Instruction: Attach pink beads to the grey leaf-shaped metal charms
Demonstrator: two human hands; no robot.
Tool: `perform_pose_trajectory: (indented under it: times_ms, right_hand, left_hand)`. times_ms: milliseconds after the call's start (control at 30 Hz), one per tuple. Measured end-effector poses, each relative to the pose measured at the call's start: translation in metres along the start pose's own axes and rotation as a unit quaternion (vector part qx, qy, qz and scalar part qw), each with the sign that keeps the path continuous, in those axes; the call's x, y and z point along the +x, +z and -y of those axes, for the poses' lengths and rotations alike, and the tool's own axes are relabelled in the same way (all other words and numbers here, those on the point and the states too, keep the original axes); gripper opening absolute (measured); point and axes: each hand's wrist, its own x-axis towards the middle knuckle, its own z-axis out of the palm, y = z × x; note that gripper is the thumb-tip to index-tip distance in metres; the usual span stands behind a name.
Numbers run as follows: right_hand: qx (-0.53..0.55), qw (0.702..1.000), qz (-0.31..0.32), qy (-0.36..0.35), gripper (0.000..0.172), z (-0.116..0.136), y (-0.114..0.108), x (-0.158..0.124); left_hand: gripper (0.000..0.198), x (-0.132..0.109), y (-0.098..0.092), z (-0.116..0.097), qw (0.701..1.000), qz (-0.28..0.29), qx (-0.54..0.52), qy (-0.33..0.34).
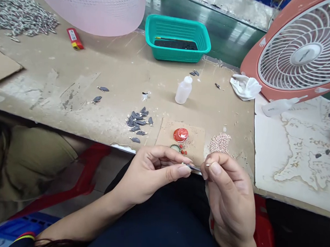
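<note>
Far ahead and left of the hands, a heap of grey beaded pieces [21,14] lies on a worn, scuffed workbench [73,72], near a red-and-yellow lighter [74,38] and a pink plastic basket [88,5]. Dark leaf-shaped pieces [136,122] cluster just ahead of the left hand [151,174], whose thumb and fingers pinch a small dark piece [193,167] above the lap. The right hand [230,189] closes its fingertips [211,168] on a tiny pale bead [208,165] just beside that piece. Ahead of the hands are a teal basket [177,39], a plastic dropper bottle [183,90], a red bottle cap [180,134] on a cardboard square [195,149], and pinkish beads [220,142]. Further right sit a crumpled white cloth [246,87], a salmon-pink fan [301,49], and a stained paper sheet [298,163].
</note>
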Motion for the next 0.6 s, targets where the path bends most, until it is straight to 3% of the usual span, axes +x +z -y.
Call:
perform_pose_trajectory:
  times_ms: [233, 600]
  right_hand:
    - [-0.030, 0.999, 0.000, -0.021, 0.004, 0.0012, -0.0042, -0.0095]
    - [-0.182, 0.977, 0.002, -0.115, 0.006, 0.0075, -0.0015, -0.0074]
  left_hand:
    - [0.019, -0.0006, 0.0091, 0.0026, 1.000, 0.021, 0.003, 0.005]
    - [0.019, 0.0011, 0.0088, 0.0035, 1.000, 0.008, 0.004, 0.008]
